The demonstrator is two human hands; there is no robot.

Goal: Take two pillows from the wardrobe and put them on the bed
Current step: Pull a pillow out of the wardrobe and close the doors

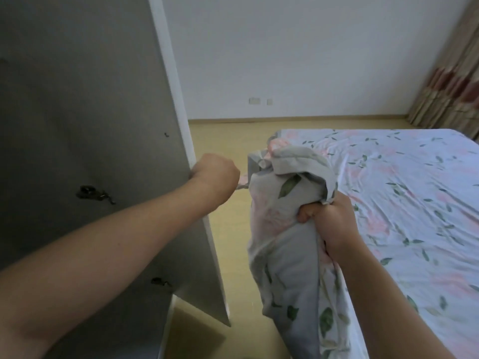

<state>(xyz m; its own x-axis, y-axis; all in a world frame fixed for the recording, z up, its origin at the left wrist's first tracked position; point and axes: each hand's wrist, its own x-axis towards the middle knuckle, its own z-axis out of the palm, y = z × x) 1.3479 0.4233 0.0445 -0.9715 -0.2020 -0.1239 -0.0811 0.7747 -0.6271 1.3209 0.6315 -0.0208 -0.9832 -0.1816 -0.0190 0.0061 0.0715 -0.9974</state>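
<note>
My right hand (330, 224) grips a bunched pillow (280, 244) in a grey-blue case printed with green leaves and pink flowers. It hangs over the floor beside the bed (414, 193), whose sheet has the same floral print. My left hand (215, 174) is closed around the edge of the open grey wardrobe door (90, 125). The wardrobe's inside is hidden behind the door. No second pillow is in view.
Pale wooden floor (228, 141) runs between the wardrobe door and the bed. A white wall with sockets (255, 101) stands behind. Patterned curtains (451, 86) hang at the far right. A brownish box (191, 332) sits low by the door's bottom corner.
</note>
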